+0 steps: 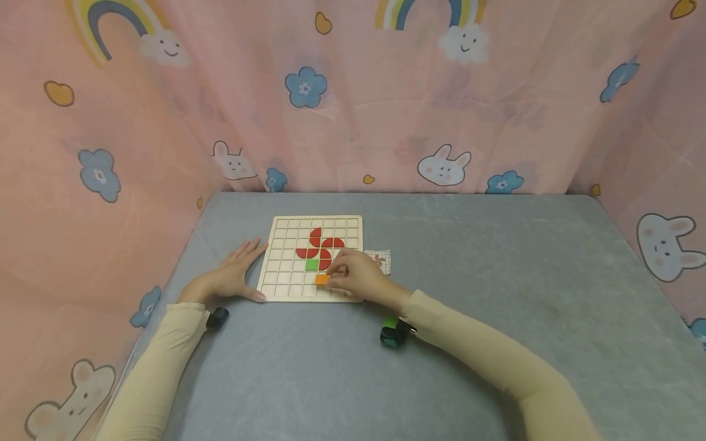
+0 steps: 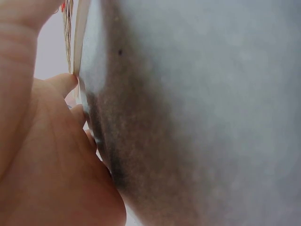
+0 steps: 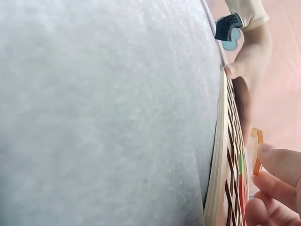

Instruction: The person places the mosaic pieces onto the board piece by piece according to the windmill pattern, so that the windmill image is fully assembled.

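A pale wooden board with a square grid lies on the table. Near its middle, red curved pieces form a pinwheel, with a green square tile just below. My right hand pinches an orange tile between thumb and fingertips over the lower part of the grid. In the right wrist view the orange tile is held tilted on edge, above the board's surface. My left hand is spread at the board's left side, thumb at the near corner and fingertips at the edge.
A small printed card with a red pinwheel pattern lies at the board's right edge, partly behind my right hand. Beside the right wrist camera a green piece shows on the grey table. A pink printed curtain surrounds the table.
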Demonstrator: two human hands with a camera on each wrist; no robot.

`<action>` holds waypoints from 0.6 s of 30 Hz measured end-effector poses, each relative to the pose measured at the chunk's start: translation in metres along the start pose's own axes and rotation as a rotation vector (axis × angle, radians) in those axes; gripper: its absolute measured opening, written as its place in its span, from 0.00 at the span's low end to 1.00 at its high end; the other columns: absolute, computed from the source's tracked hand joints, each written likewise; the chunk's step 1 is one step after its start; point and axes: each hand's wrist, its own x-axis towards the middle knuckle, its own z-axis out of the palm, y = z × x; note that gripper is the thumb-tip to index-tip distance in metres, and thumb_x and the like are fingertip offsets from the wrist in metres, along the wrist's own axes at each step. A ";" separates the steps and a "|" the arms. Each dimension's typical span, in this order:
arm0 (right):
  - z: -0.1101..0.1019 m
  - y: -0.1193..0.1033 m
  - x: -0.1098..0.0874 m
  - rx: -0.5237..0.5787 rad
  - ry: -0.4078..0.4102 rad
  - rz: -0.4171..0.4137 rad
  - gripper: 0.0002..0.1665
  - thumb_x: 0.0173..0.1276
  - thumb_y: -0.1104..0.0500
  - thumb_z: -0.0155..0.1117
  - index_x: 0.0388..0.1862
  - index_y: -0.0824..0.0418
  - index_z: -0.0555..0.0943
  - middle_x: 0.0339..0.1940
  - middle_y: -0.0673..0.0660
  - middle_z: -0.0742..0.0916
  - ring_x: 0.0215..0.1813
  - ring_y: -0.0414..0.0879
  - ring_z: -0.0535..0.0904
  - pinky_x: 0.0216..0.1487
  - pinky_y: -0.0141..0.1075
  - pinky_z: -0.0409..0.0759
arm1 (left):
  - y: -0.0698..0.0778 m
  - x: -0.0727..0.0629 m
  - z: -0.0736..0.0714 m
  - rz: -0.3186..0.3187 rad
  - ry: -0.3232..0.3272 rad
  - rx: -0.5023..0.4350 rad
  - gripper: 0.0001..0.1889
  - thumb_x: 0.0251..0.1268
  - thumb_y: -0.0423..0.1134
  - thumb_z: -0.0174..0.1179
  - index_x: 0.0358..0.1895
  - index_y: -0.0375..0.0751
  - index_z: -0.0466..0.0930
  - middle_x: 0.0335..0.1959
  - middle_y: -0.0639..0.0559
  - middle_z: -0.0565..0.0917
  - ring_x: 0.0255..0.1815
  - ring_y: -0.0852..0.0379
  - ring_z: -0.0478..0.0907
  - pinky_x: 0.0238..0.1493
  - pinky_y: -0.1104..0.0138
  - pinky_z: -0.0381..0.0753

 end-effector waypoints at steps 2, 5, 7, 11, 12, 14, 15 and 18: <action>0.002 -0.001 0.003 -0.012 0.008 0.000 0.10 0.58 0.53 0.77 0.37 0.55 0.89 0.37 0.49 0.84 0.35 0.39 0.75 0.36 0.29 0.73 | 0.000 0.000 0.000 -0.002 -0.001 0.000 0.69 0.37 0.57 0.79 0.80 0.40 0.41 0.82 0.35 0.37 0.82 0.30 0.32 0.77 0.34 0.35; 0.005 -0.002 0.006 -0.025 0.018 0.001 0.10 0.58 0.53 0.77 0.37 0.55 0.89 0.37 0.49 0.84 0.35 0.40 0.75 0.37 0.30 0.74 | -0.001 0.000 0.000 -0.003 -0.001 -0.005 0.69 0.37 0.57 0.79 0.81 0.41 0.40 0.82 0.35 0.37 0.82 0.31 0.31 0.77 0.34 0.35; 0.008 -0.003 0.008 -0.031 0.021 -0.008 0.10 0.58 0.53 0.76 0.37 0.55 0.89 0.37 0.50 0.84 0.36 0.40 0.76 0.38 0.30 0.75 | -0.001 -0.001 0.000 -0.003 0.001 -0.016 0.69 0.37 0.58 0.79 0.81 0.42 0.41 0.82 0.36 0.37 0.82 0.31 0.31 0.77 0.34 0.35; 0.013 -0.004 0.011 -0.047 0.019 -0.023 0.11 0.58 0.53 0.76 0.38 0.57 0.90 0.36 0.50 0.85 0.36 0.40 0.77 0.39 0.30 0.75 | 0.000 -0.001 0.000 -0.002 0.005 -0.039 0.70 0.34 0.59 0.79 0.80 0.42 0.42 0.82 0.36 0.38 0.82 0.31 0.31 0.77 0.34 0.35; 0.014 -0.005 0.012 -0.052 0.019 -0.026 0.11 0.58 0.53 0.76 0.38 0.56 0.90 0.36 0.50 0.85 0.36 0.40 0.76 0.39 0.30 0.74 | 0.000 -0.001 -0.001 0.000 0.005 -0.043 0.71 0.34 0.60 0.79 0.80 0.42 0.42 0.82 0.36 0.38 0.82 0.31 0.32 0.77 0.34 0.35; 0.016 -0.005 0.013 -0.062 0.019 -0.027 0.12 0.58 0.52 0.75 0.39 0.56 0.90 0.37 0.50 0.85 0.37 0.40 0.76 0.39 0.30 0.74 | 0.000 -0.002 -0.001 0.004 0.005 -0.047 0.71 0.33 0.60 0.79 0.80 0.42 0.42 0.82 0.36 0.38 0.82 0.31 0.32 0.77 0.34 0.35; 0.017 -0.005 0.013 -0.067 0.022 -0.028 0.12 0.58 0.52 0.75 0.39 0.55 0.90 0.37 0.50 0.85 0.37 0.40 0.77 0.39 0.31 0.74 | 0.001 -0.002 -0.001 0.003 0.004 -0.046 0.71 0.34 0.60 0.79 0.80 0.42 0.42 0.82 0.36 0.38 0.82 0.31 0.32 0.77 0.34 0.35; 0.018 -0.006 0.013 -0.081 0.033 -0.029 0.11 0.58 0.51 0.75 0.39 0.54 0.90 0.38 0.49 0.87 0.38 0.40 0.78 0.40 0.32 0.76 | 0.001 -0.002 -0.001 -0.003 -0.001 -0.031 0.70 0.36 0.58 0.79 0.81 0.41 0.41 0.82 0.35 0.38 0.82 0.31 0.32 0.77 0.34 0.35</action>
